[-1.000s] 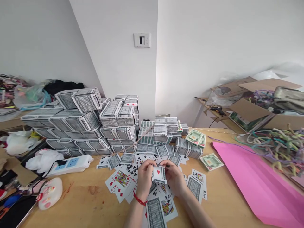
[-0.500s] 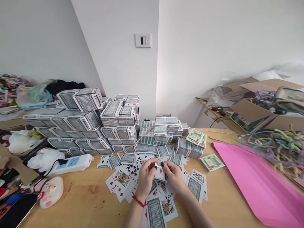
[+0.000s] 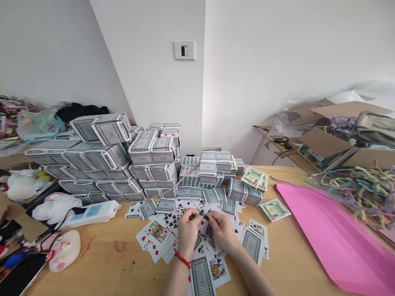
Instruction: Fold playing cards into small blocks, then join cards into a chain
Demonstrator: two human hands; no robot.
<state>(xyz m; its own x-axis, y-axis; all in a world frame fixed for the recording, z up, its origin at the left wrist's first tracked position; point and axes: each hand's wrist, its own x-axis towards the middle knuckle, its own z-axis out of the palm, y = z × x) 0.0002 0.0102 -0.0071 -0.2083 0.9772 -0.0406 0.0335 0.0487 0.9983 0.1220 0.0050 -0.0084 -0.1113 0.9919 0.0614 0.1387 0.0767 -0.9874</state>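
Observation:
My left hand [image 3: 187, 232], with a red bracelet at its wrist, pinches a playing card [image 3: 202, 223] near its upper edge. Red heart marks show on this card, which looks folded, though the fingers cover much of it. From the other side my right hand [image 3: 222, 232] grips the same card, thumb and fingers closed together. Beneath both hands, loose playing cards [image 3: 160, 231] lie spread, some face up and some back up. A back-up card [image 3: 202, 276] rests between my forearms, beside a queen of clubs [image 3: 218, 269].
Stacked blocks of folded cards [image 3: 151, 150] rise at the back left. Green card boxes [image 3: 275, 210] and a pink sheet [image 3: 321, 234] lie right. A white power strip [image 3: 92, 213] sits left. Coloured cords [image 3: 354, 201] and an opened cardboard box [image 3: 330, 144] are far right.
The held card has turned and sits lower between my hands, with less of its face showing. My fingertips have come closer together at its top edge. The view has shifted slightly.

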